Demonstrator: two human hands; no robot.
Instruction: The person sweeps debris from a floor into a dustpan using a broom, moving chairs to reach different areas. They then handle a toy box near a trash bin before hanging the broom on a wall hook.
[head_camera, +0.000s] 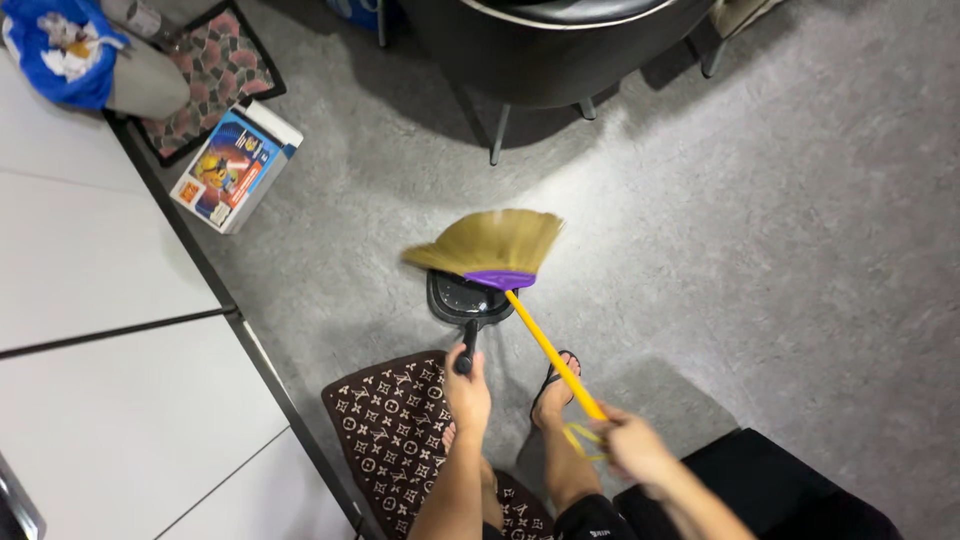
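My left hand (468, 391) grips the black handle of a dark dustpan (466, 300) that rests on the grey floor in front of my feet. My right hand (632, 447) holds the yellow stick of a broom (495, 245). The broom's straw-coloured bristles fan out above a purple collar and hang over the far edge of the dustpan. A yellow loop dangles from the stick's end by my right hand.
A brown patterned mat (395, 425) lies under my left foot. White cabinet fronts (90, 330) run along the left. A colourful box (236, 165) sits near a red patterned mat (215, 70). A dark chair (545, 50) stands ahead, a black seat (770, 490) at lower right.
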